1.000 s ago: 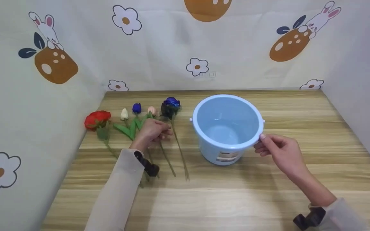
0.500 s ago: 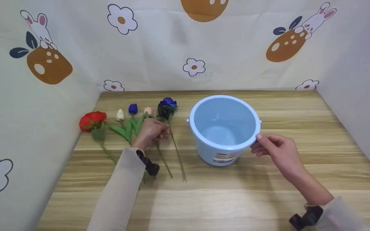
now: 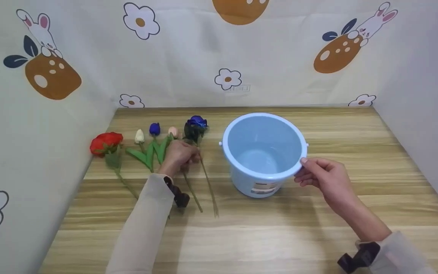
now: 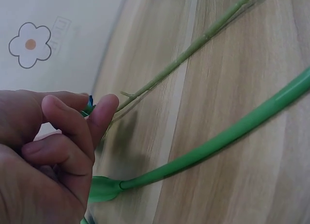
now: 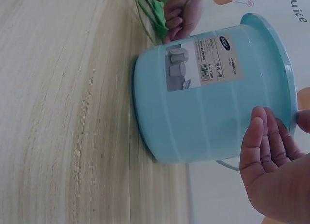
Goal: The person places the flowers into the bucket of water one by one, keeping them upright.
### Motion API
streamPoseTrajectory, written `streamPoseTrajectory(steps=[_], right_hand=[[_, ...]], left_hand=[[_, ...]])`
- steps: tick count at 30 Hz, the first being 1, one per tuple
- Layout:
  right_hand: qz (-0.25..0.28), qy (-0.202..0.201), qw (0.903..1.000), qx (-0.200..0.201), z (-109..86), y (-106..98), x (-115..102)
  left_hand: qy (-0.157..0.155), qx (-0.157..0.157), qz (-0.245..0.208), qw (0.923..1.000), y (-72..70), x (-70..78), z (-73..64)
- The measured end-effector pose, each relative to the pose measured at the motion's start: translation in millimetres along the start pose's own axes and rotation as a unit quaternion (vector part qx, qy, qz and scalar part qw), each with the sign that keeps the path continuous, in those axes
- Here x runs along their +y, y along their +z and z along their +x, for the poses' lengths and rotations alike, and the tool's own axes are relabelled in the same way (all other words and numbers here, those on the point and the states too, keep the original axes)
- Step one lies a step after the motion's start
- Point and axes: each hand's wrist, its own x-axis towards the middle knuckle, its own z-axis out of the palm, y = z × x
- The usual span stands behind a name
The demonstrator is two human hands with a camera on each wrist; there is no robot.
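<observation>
My left hand (image 3: 180, 154) reaches over the flowers, its curled fingertips at the upper stem of a dark blue rose (image 3: 198, 121). In the left wrist view the rose's stem (image 4: 179, 59) runs behind the left fingertips, partly hidden by them. A pink tulip (image 3: 173, 132) lies under and beside this hand, its green stem (image 4: 208, 149) on the table. On the right, my right hand (image 3: 327, 177) grips the rim of a light blue bucket (image 3: 255, 180), thumb on top and fingers below against the outer wall. The bucket stands upright with nothing inside.
Farther left lie a red flower (image 3: 105, 144), a white tulip (image 3: 139, 136) and a blue tulip (image 3: 154, 128), blooms toward the back. Patterned cloth walls (image 3: 188, 49) border the wooden table (image 3: 249, 236) at the back and both sides.
The head view has shifted slightly, moving the whole scene a little left. Both hands keep their places at the rose stem and the bucket rim, and the flowers and bucket stay put.
</observation>
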Motion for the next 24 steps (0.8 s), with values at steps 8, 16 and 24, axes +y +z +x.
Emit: streamPoseTrajectory(steps=[8,16,24], right_hand=[[0.008,0.01,0.9999,-0.002,1.8,-0.4,-0.1],[0.014,0.012,0.9998,0.002,1.9,-1.1,0.8],[0.016,0.011,0.9998,0.001,3.7,-0.9,1.3]], left_hand=[[0.0,0.01,0.014,0.9998,6.2,-1.8,6.6],[0.008,0.019,0.01,0.9997,10.9,-3.3,12.5],[0.01,0.043,0.013,0.999,16.5,-7.0,17.4]])
